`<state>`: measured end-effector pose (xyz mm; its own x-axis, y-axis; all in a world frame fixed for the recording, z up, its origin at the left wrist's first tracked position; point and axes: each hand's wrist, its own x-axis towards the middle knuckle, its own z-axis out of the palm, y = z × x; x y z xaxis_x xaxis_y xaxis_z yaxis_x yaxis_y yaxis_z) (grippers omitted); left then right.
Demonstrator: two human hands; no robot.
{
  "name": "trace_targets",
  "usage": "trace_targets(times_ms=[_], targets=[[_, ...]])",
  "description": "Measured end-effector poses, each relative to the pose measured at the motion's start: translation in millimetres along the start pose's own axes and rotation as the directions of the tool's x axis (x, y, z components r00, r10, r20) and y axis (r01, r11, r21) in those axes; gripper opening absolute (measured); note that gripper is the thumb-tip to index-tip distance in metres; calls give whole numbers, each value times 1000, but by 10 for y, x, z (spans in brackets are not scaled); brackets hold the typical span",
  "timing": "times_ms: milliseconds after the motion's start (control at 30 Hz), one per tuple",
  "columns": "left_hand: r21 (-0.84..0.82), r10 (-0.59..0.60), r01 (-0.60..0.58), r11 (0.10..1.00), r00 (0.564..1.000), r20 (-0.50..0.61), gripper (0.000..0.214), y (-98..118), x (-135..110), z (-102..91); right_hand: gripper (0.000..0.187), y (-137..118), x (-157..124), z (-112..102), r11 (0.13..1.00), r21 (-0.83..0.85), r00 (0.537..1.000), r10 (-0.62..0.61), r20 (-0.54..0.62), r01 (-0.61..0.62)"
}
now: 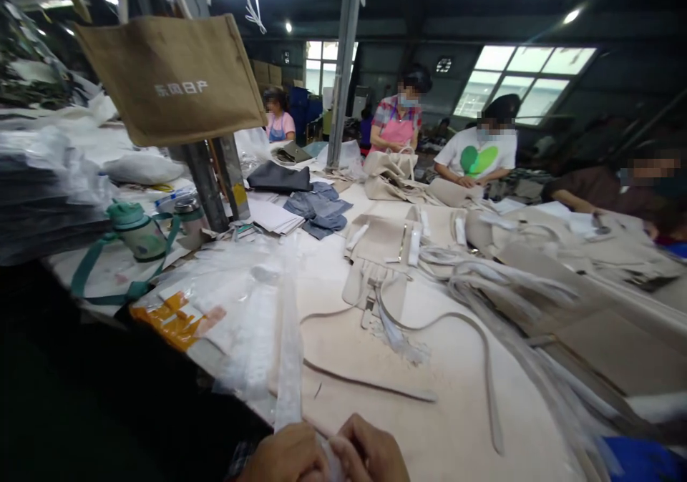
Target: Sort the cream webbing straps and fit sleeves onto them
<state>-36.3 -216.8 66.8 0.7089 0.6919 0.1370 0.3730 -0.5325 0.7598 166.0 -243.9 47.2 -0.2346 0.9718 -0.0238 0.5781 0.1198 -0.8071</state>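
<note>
At the bottom edge of the view, my left hand (287,455) and my right hand (370,452) are held close together, fingers curled. Both pinch the near end of a long clear plastic sleeve (287,353) that runs away from me over the table. A thin beige strap (370,385) lies just beyond my hands on the pale table (456,425). Farther out rests a beige bag (383,249) with white-wrapped handles, and a pile of loose beige straps (515,289) lies to its right.
A green-lidded water bottle (137,230) with a teal strap stands at left beside clear plastic bags (215,303) and an orange-printed packet (172,319). A brown tote (172,78) hangs on a post. Several other people work at the table's far end.
</note>
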Motion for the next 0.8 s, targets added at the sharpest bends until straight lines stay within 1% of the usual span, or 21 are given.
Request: trace_targets(times_ms=[100, 167, 233, 267, 300, 333, 367, 400, 433, 467, 533, 600, 633, 667, 700, 733, 767, 800], targets=[[-241, -176, 172, 955, 984, 7, 11, 134, 122, -53, 39, -37, 85, 13, 994, -98, 996, 29, -86, -38], [-338, -255, 248, 908, 967, 22, 10, 189, 180, -75, 42, -68, 170, 22, 994, -91, 995, 54, -90, -62], [-390, -295, 274, 879, 956, 8, 14, 205, 211, -83, 44, -64, 259, -45, 997, -22, 997, 69, -44, -70], [-397, -302, 272, 876, 953, -12, 16, 201, 217, -86, 43, -35, 301, -117, 997, 12, 997, 74, -29, -74], [-391, -300, 262, 882, 953, -36, 18, 191, 216, -90, 42, 16, 338, -210, 996, 21, 996, 82, -39, -82], [-376, -287, 245, 894, 956, -58, 20, 178, 209, -96, 40, 90, 370, -318, 996, -10, 993, 87, -75, -88], [-360, -269, 225, 905, 960, -75, 22, 163, 196, -106, 36, 184, 393, -429, 992, -82, 988, 81, -134, -92], [-345, -250, 205, 916, 964, -90, 23, 148, 180, -118, 30, 291, 406, -533, 978, -189, 979, 54, -197, -91], [-334, -233, 186, 924, 967, -103, 24, 133, 162, -132, 22, 404, 408, -620, 947, -312, 972, 5, -235, -80], [-329, -223, 176, 928, 968, -112, 26, 120, 142, -147, 17, 514, 400, -682, 902, -428, 971, -50, -235, -58], [-324, -222, 173, 930, 967, -121, 27, 96, 102, -172, 16, 696, 360, -727, 809, -588, 980, -133, -149, 21], [-325, -230, 179, 929, 965, -127, 26, 76, 67, -187, 14, 802, 309, -699, 744, -661, 983, -176, -52, 99], [-329, -234, 181, 927, 963, -131, 25, 69, 51, -192, 16, 822, 286, -678, 727, -675, 981, -192, -25, 126], [-335, -239, 182, 925, 961, -138, 24, 62, 36, -195, 19, 820, 268, -663, 728, -671, 980, -199, -17, 136], [-341, -244, 182, 922, 959, -146, 24, 58, 21, -198, 20, 793, 254, -659, 755, -643, 981, -191, -29, 128], [-346, -249, 183, 920, 956, -155, 23, 57, 8, -202, 19, 742, 245, -669, 809, -579, 986, -161, -54, 100], [-347, -253, 185, 920, 954, -161, 22, 59, -4, -208, 18, 665, 240, -689, 878, -475, 990, -111, -83, 59], [-345, -255, 187, 920, 953, -164, 22, 64, -15, -216, 19, 566, 237, -716, 945, -326, 993, -49, -106, 12]])
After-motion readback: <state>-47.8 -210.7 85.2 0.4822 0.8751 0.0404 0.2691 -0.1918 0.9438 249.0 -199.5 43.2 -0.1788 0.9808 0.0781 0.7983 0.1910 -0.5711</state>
